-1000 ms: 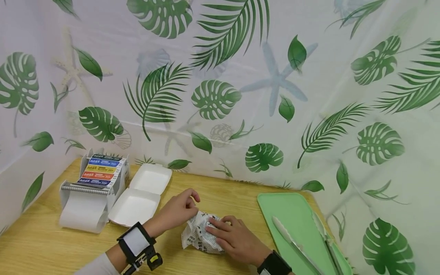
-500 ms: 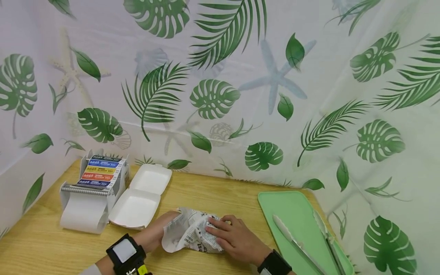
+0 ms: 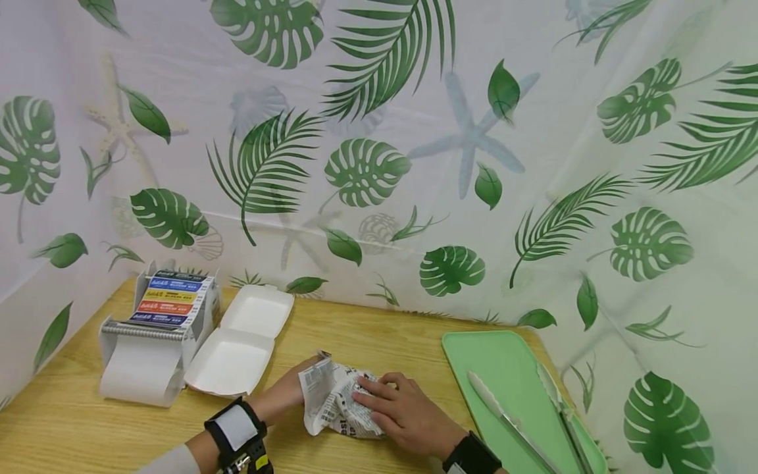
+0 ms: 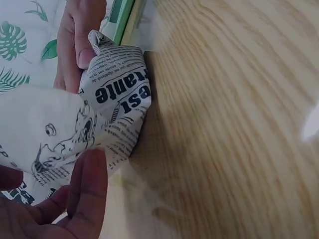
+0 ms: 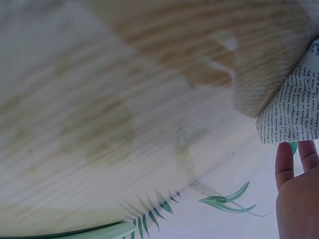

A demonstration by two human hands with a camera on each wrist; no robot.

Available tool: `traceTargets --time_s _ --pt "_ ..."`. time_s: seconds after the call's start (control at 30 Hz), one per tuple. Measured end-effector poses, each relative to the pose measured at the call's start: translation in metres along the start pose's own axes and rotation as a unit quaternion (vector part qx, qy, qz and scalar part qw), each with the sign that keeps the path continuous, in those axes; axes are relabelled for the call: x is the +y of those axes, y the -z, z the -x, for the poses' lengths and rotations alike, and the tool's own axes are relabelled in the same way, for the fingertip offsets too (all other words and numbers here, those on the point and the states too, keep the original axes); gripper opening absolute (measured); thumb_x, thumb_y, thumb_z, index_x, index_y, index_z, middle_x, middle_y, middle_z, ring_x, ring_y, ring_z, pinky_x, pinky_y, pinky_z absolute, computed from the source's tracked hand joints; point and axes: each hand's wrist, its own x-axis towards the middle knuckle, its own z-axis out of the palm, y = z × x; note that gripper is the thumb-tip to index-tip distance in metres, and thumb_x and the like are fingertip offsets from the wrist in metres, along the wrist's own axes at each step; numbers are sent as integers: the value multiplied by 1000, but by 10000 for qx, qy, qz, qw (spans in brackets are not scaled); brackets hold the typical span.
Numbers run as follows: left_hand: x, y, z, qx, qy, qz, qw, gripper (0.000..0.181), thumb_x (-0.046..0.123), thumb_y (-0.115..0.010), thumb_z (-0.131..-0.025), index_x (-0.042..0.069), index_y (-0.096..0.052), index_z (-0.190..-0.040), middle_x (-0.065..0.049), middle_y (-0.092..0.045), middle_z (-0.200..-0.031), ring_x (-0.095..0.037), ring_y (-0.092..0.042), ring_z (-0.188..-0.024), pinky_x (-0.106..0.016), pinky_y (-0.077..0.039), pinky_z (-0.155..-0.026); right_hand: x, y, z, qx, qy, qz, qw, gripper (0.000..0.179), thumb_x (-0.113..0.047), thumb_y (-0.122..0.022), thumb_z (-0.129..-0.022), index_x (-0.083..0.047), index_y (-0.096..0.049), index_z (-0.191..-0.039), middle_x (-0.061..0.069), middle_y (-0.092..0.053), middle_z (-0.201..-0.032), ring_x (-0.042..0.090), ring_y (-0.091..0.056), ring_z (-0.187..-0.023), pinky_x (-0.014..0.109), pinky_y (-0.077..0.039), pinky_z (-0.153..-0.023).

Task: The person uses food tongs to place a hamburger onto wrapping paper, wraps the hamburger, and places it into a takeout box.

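A bundle of newsprint-patterned wrapping paper (image 3: 346,408) sits on the table between both hands, one flap raised on its left side. What the paper covers is hidden. My left hand (image 3: 287,394) is behind that flap; in the left wrist view, its fingers (image 4: 89,174) pinch the loose sheet, with part of the hand on either side of it. The right hand (image 3: 411,418) rests on the bundle from the right, its fingers laid fairly straight across the paper. In the right wrist view, two straight fingers (image 5: 284,167) touch the paper's edge.
An opened white clamshell box (image 3: 227,359) lies at the left beside a label dispenser (image 3: 166,309) with a roll of film or labels hanging out. On the right, a green tray (image 3: 503,359) bears metal tongs (image 3: 503,415). A leaf-patterned curtain (image 3: 367,171) stands behind the wooden table (image 3: 367,322).
The left hand reached from the bundle's top down under the flap, spreading it leftward, then moved up and right, drawing the flap closer to the bundle. The right hand has stayed on the paper.
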Motion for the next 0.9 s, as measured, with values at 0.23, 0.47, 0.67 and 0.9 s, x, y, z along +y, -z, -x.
traceTargets --time_s 0.23,0.47,0.67,0.9 --pt "9 -15 -16 -88 -548 -793 9953 43 28 -45 -109 2 -40 -144 -25 -44 -149 -38 -50 -130 -46 -46 -95 2 -1 1 81 103 -6 9999 46 -40 -35 -112 -36 -38 -157 -12 -32 -163 19 -43 -127 49 -41 -102" --pt "1 -31 -13 -129 -947 -1788 9792 51 25 -33 -111 4 -33 -158 -23 -23 -162 -42 -27 -147 -62 -29 -113 -1 -4 0 436 217 85 9988 39 -35 -40 -111 -28 -58 -145 -1 -44 -153 21 -44 -130 46 -43 -106" --pt "0 -54 -11 463 -875 -2354 9669 52 29 -35 -111 6 -34 -158 -20 -25 -161 -40 -34 -131 -62 -34 -101 -6 -2 2 570 49 -27 9984 31 -26 -46 -110 -18 -69 -128 1 -55 -142 22 -47 -127 44 -44 -104" --pt "7 -67 -16 917 -369 -2561 9616 53 30 -35 -110 5 -37 -157 -20 -25 -163 -38 -36 -121 -66 -31 -96 -11 5 7 460 -426 -2087 9760 44 -17 -43 -110 -8 -44 -153 10 -49 -151 28 -45 -135 45 -40 -110"
